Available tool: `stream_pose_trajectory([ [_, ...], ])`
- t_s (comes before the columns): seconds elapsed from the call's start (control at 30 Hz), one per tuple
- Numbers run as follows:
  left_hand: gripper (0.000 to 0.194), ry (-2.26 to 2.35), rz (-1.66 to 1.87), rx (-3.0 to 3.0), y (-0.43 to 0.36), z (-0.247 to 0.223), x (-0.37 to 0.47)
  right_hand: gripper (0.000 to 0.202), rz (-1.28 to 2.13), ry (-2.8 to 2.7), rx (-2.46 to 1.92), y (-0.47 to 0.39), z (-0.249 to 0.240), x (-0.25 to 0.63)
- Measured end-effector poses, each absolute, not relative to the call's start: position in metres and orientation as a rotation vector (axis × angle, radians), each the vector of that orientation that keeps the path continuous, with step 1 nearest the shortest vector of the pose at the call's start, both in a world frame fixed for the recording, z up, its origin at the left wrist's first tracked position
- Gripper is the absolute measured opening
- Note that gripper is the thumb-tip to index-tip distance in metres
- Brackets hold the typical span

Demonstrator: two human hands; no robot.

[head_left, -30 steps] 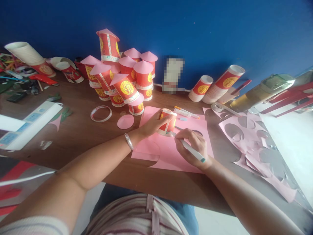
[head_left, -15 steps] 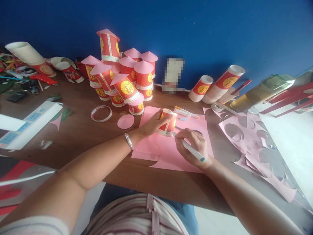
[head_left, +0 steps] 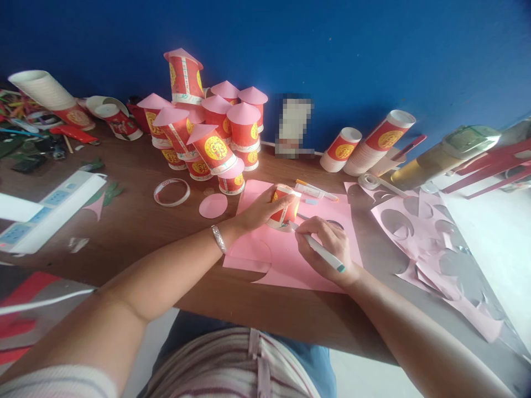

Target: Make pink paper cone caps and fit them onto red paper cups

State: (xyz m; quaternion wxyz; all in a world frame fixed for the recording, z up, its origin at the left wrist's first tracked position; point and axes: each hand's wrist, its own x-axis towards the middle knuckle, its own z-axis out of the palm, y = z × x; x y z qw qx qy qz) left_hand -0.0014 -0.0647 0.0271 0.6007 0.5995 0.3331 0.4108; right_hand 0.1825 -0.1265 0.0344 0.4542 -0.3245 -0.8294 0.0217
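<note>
My left hand (head_left: 262, 210) is closed round a red paper cup (head_left: 286, 209) with a white band at its lower edge. In my right hand (head_left: 326, 243) is a white marker pen (head_left: 326, 253) with a green end, its tip at the cup's white band. Green marks show there. Both hands are over a pink paper sheet (head_left: 286, 268) with a rounded cut-out at its front. Behind them lie an orange-and-white marker (head_left: 317, 190) and a small blue piece (head_left: 311, 202). Scissors, partly hidden, lie behind my right hand.
Several red cups with pink cone tops (head_left: 213, 149) stand stacked at the back. A tape ring (head_left: 172, 192) and a pink paper disc (head_left: 213, 206) lie left. Cut pink scraps (head_left: 431, 237) cover the right, below cup stacks (head_left: 375, 143). A power strip (head_left: 53, 207) sits far left.
My right hand and the marker's rear end have shifted very slightly left, with the tip still at the cup's white band. My left hand and the cup stay in place.
</note>
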Motion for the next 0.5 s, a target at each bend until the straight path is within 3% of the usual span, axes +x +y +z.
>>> stream_pose_trajectory([
  [0.5, 0.048, 0.697, 0.965, 1.452, -0.062, 0.0242, 0.0001, 0.018, 0.07, -2.051, -0.79, -0.1267, 0.0352, 0.18],
])
